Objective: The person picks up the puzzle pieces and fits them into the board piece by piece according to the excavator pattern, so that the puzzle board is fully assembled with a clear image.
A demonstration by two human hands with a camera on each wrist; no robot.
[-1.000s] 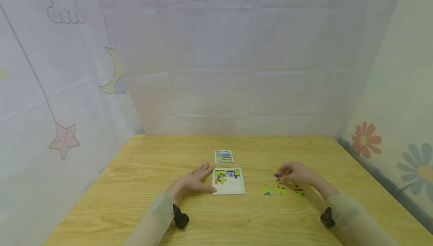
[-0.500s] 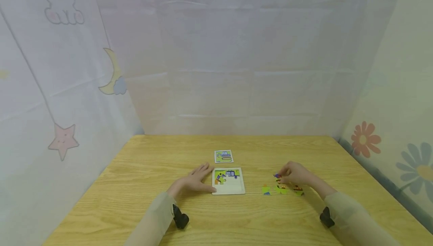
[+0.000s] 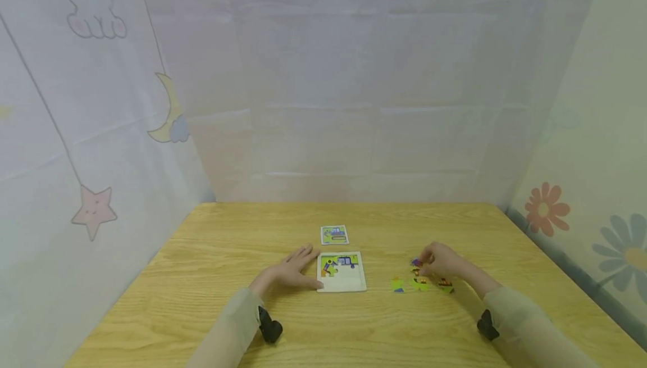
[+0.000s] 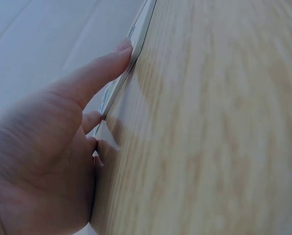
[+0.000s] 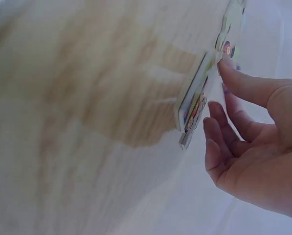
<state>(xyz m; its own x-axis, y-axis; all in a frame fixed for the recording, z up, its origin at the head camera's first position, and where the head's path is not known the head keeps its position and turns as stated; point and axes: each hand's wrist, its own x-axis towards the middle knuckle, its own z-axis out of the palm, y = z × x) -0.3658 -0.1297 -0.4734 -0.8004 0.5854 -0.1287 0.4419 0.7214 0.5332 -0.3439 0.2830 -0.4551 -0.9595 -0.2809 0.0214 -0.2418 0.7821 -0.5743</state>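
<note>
A white-framed jigsaw tray [image 3: 349,285] lies flat on the table, its upper part filled with pieces of a digger picture and its lower right bare. My left hand [image 3: 290,273] rests at the tray's left side, fingers spread, with the thumb on its near left corner; the left wrist view shows the thumb [image 4: 111,63] against the edge. To the right, my right hand [image 3: 442,260] pinches a purple puzzle piece [image 3: 416,262] between thumb and fingertips, close over the table. Below it lie loose green puzzle pieces [image 3: 419,284], one with a blue patch [image 3: 397,285].
Behind the tray lies a small picture card [image 3: 335,235] showing a digger. The wooden table [image 3: 253,323] is bounded by a pale back wall [image 3: 323,104] and printed side walls. Another loose piece [image 3: 446,286] lies beneath the right wrist.
The purple piece at my right fingertips has shifted very slightly, and more of it shows now. My left hand and the tray keep their places.
</note>
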